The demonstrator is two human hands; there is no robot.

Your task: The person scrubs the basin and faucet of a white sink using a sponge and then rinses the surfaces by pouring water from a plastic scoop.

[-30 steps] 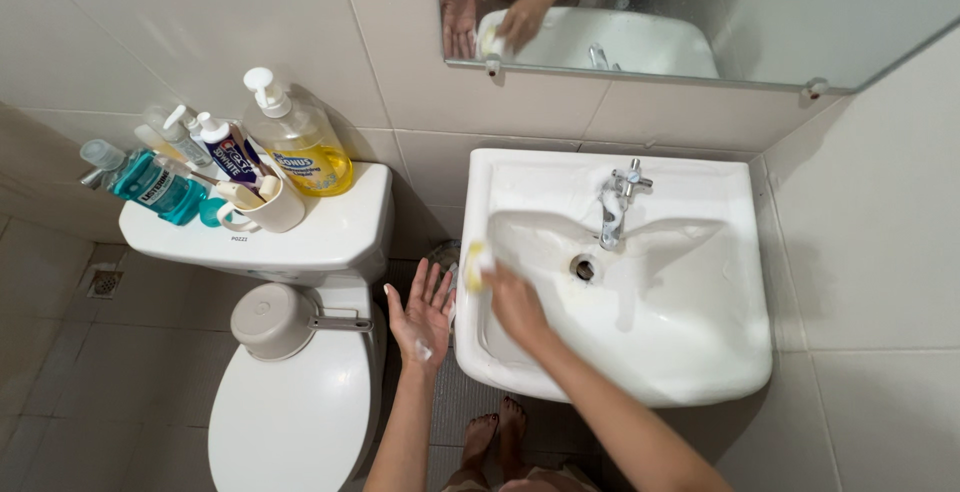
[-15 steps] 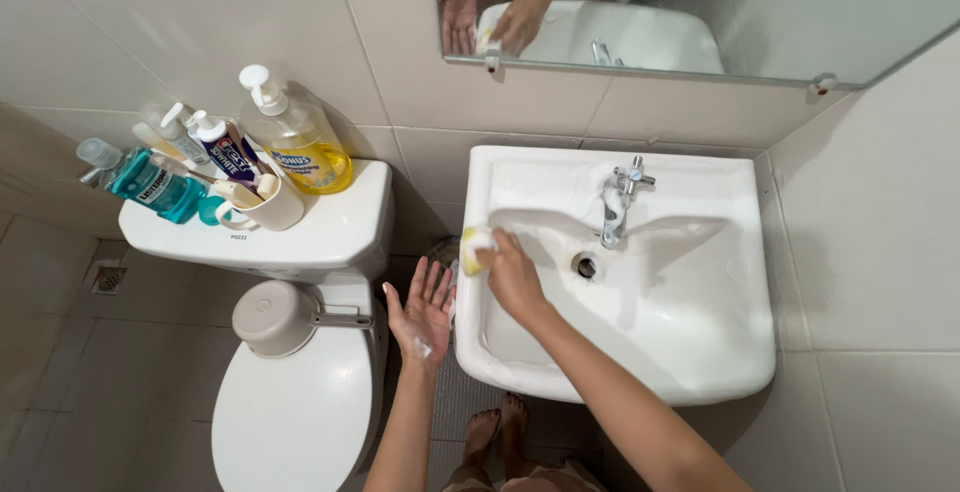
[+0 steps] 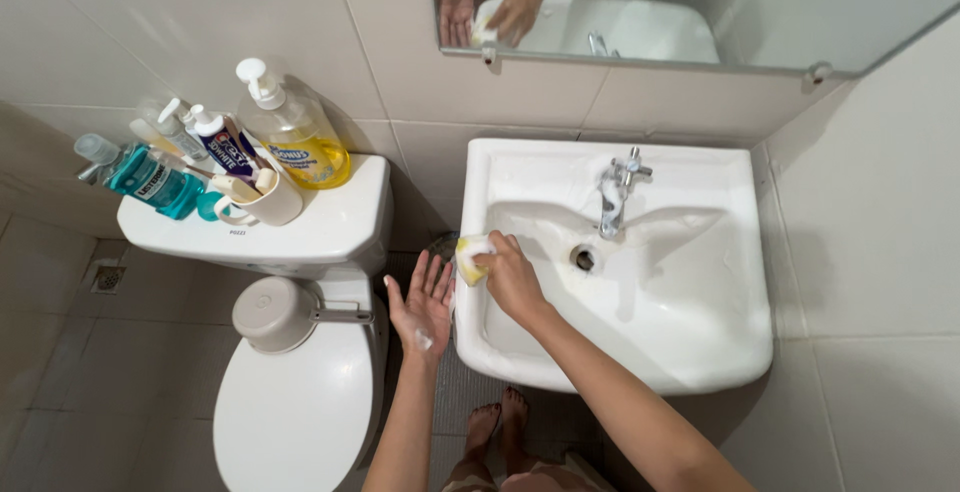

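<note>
One white sink point(image 3: 700, 352), wall-mounted, with one metal tap point(image 3: 612, 197) at its 12 o'clock and one drain hole point(image 3: 582, 257) just below the tap. One yellow sponge point(image 3: 470, 260), held in the right hand point(image 3: 512, 277), fingers closed around it, pressed on the sink's inner rim at about 9 o'clock from the drain. The left hand point(image 3: 424, 304) holds nothing: palm up, fingers spread wide, off the sink's left edge, with a small fleck of foam on the palm. One white toilet point(image 3: 290, 402), lid shut, at 9 o'clock from the sink; one round grey dipper point(image 3: 275, 314) with a handle rests on the lid near the tank. On the tank top point(image 3: 330, 222): one yellow pump bottle of soap point(image 3: 295, 137), one blue-green bottle of mouthwash point(image 3: 150, 184), one cream mug point(image 3: 265, 202) holding tubes and brushes, too crowded to count. One mirror point(image 3: 700, 2) at 12 o'clock shows both hands reflected. Two bare feet point(image 3: 495, 422) on the floor at 6 o'clock. Risks, as judged: the wet, soapy sponge could slip from the grip and drop over the rim to the floor; suds dripping beside the feet could make the tiles slick; a wide sweep could knock the hand against the tap.
</note>
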